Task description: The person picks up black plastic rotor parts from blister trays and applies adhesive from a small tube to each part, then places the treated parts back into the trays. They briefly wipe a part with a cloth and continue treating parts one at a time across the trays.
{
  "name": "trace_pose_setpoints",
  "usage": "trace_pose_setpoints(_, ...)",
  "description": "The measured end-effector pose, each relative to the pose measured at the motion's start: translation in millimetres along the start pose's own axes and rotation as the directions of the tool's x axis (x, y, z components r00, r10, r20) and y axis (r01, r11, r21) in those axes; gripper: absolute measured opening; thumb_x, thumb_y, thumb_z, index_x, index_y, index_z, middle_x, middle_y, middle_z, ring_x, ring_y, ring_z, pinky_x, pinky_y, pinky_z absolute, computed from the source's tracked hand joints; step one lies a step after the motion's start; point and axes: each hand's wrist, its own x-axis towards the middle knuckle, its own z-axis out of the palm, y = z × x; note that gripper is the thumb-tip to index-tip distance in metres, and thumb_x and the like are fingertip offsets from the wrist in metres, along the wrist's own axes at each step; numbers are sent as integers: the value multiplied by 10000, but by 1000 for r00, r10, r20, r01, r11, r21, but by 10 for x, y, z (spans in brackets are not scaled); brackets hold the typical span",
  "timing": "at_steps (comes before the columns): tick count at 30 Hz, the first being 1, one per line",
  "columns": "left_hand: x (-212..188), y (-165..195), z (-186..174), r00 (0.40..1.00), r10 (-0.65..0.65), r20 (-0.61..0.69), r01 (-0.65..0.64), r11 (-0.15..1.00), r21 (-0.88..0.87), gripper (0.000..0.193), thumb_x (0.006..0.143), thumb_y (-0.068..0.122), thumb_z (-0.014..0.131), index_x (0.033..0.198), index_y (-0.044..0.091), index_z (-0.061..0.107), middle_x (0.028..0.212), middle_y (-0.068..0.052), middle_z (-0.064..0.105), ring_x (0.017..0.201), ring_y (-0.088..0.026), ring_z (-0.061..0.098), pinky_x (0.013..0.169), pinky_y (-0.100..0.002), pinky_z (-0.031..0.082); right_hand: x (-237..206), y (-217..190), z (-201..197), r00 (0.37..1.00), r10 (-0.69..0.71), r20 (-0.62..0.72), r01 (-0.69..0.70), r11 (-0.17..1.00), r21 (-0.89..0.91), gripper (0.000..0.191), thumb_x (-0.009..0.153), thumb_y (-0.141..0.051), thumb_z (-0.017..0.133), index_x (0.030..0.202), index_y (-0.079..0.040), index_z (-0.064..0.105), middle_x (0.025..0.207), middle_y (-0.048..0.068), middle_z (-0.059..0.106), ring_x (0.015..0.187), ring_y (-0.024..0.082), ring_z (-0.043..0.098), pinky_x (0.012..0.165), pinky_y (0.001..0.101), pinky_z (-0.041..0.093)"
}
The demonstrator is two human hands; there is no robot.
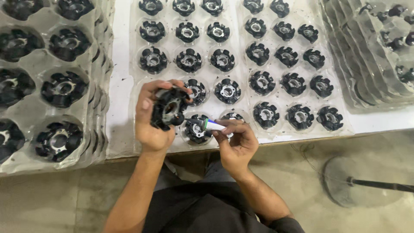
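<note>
The black lobed part (169,108), a ring with a round hole at its centre and blunt lobes about its rim, sat lifted off the table in the left hand (152,116), at about 9 o'clock from the right hand (235,144). The left fingers were wrapped over the top and the thumb pressed the near side, so the grip closed on the outer lobes and left the centre hole facing the person. It looked rigid and fairly light, probably moulded, with a matt surface unlikely to slip; the lobes gave the surest hold, while the thin inner tabs seemed the part most easily hurt.

The right hand was curled around a small white tube with a green band (214,125), its tip pointing toward 10 o'clock at the held part, just short of it.

Directly beyond the hands, at 12 o'clock, a clear blister tray (133,56) lay on the white table (118,86), holding like black parts (188,59) in rows of 3. A second such tray (317,17) lay at 1 o'clock. Stacked trays (92,129) stood at 9 o'clock and another stack (345,56) at 2 o'clock. A fan base (345,181) rested on the floor at 4 o'clock.
</note>
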Motion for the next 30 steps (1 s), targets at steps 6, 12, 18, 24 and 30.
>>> trace_pose_setpoints(6, -19, -15, -29, 994, 92, 55, -99, 985, 138, 495, 1105, 375, 553, 1247, -98, 583, 1243, -272, 641, 1132, -322, 674, 1047, -425, 549, -60, 58, 196, 967, -249, 54, 254, 951, -176, 316, 827, 215, 697, 945, -43, 559, 1045, 168, 694, 1081, 279, 673, 949, 368, 572)
trace_pose_setpoints(12, -311, -102, -84, 991, 108, 77, -121, 972, 199, 440, 1113, 318, 525, 1256, -96, 575, 1254, -253, 637, 1178, -280, 652, 1110, -403, 514, -239, 164, 62, 911, -404, 86, 409, 856, -315, 318, 787, 187, 698, 893, -63, 532, 1012, 162, 693, 1004, 298, 705, 893, 385, 594)
trace_pose_setpoints(18, -474, -133, -150, 992, 86, 93, -107, 961, 255, 425, 1102, 292, 540, 1271, -95, 593, 1285, -265, 644, 1176, -257, 649, 1109, -362, 494, -296, 189, -70, 822, -504, 265, 569, 742, -355, 255, 693, 105, 670, 871, -39, 558, 983, 196, 695, 924, 333, 713, 836, 424, 609)
trace_pose_setpoints(24, -607, -217, -240, 991, 88, 98, -111, 958, 264, 430, 1096, 302, 556, 1272, -86, 609, 1287, -268, 650, 1197, -253, 650, 1114, -351, 497, -406, 235, -85, 803, -520, 291, 596, 689, -413, 238, 773, 102, 681, 884, -61, 547, 990, 172, 700, 892, 330, 733, 794, 416, 642)
trace_pose_setpoints(30, -680, -256, -285, 994, 86, 74, -102, 961, 257, 425, 1101, 303, 546, 1267, -84, 608, 1285, -262, 654, 1185, -248, 653, 1105, -349, 501, -468, 291, -82, 797, -537, 277, 604, 683, -411, 229, 790, 90, 686, 871, -68, 542, 966, 178, 704, 870, 329, 739, 771, 397, 633)
